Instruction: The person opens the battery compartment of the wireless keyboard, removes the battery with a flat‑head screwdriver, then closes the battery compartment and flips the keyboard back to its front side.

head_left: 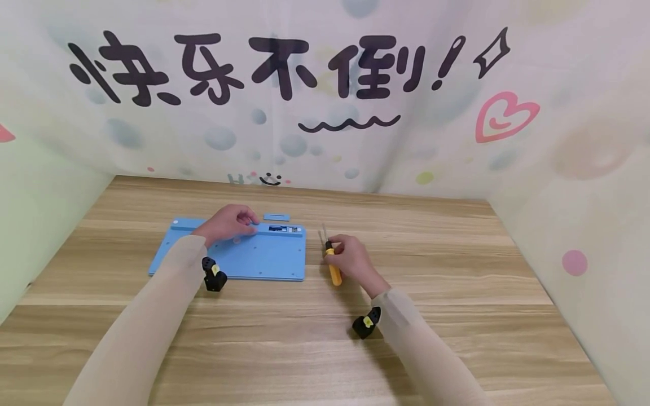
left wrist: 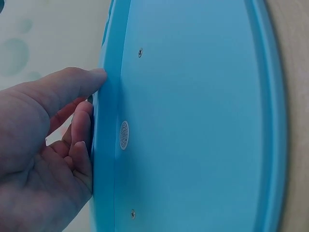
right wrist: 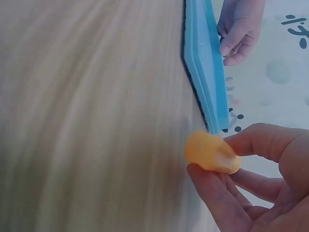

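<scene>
Screwdriver [head_left: 333, 269], yellow-handled, metal-shafted | likely light, stiff; right hand [head_left: 351, 259] pinches handle [right wrist: 208, 151], best hold | blue plastic rectangular panel [head_left: 274, 259] | likely rigid; left hand [head_left: 227, 223] pinches raised edge [left wrist: 107, 145]

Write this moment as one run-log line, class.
left hand touches keyboard | right hand holds screwdriver | blue cover lies behind keyboard | compartment open

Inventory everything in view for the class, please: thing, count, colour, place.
Backdrop: 1, pale with black characters, rear
Table: 1, wood-brown, before the backdrop
Keyboard: 1, blue, underside up on the table
Screws: several, grey, in the keyboard's underside
Open compartment: 1, dark inside, keyboard's far right corner
Compartment cover: 1, blue, beyond the keyboard
Screwdriver: 1, yellow-and-black, right of the keyboard
Wrist cameras: 2, black, one per wrist
Sleeves: 2, beige, both arms
Left hand: 1, bare, keyboard's far edge
Right hand: 1, bare, holding screwdriver
</scene>
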The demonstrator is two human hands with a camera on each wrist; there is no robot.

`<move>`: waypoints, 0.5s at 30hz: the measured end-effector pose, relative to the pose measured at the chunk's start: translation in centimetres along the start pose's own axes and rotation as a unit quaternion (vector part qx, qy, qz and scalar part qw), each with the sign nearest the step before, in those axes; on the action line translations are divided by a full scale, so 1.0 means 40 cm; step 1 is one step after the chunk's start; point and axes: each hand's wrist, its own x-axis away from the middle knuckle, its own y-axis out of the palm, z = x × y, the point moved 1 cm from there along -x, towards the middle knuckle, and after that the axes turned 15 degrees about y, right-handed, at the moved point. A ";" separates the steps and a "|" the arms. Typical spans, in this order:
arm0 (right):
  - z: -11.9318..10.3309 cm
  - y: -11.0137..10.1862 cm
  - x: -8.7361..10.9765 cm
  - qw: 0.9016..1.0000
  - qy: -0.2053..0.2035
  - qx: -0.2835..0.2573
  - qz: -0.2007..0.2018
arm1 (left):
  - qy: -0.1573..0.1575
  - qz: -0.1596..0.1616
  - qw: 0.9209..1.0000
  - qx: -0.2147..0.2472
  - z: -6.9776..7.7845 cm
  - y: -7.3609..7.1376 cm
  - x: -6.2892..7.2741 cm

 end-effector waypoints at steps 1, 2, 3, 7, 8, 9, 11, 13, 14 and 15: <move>-0.002 -0.003 -0.001 1.000 0.000 0.000 0.000 | 0.000 0.000 1.000 0.000 0.001 0.000 0.001; -0.004 -0.007 -0.001 1.000 0.000 0.000 0.000 | 0.000 0.000 1.000 0.000 0.002 0.000 0.001; -0.006 -0.010 -0.002 1.000 -0.001 -0.001 0.000 | 0.000 0.001 1.000 0.001 0.003 0.000 0.002; -0.013 -0.020 -0.005 1.000 -0.001 -0.001 0.000 | 0.003 0.002 1.000 0.004 0.004 0.000 0.002; -0.014 -0.022 -0.006 1.000 -0.002 -0.001 0.000 | 0.003 0.002 1.000 0.005 0.004 0.000 0.001; -0.015 -0.025 -0.007 1.000 -0.003 -0.001 0.000 | 0.004 0.003 1.000 0.006 0.003 0.000 0.001; -0.019 -0.029 -0.008 1.000 -0.009 0.002 0.000 | 0.004 0.003 1.000 0.007 0.002 0.000 0.001; -0.021 -0.034 -0.011 1.000 -0.023 0.006 -0.002 | 0.004 0.002 1.000 0.007 0.000 0.000 0.001; -0.021 -0.036 -0.012 1.000 -0.030 0.008 -0.002 | 0.003 0.002 1.000 0.007 0.000 0.000 0.001; -0.023 -0.039 -0.013 0.999 -0.038 0.011 -0.003 | 0.003 0.001 1.000 0.007 -0.001 0.000 0.001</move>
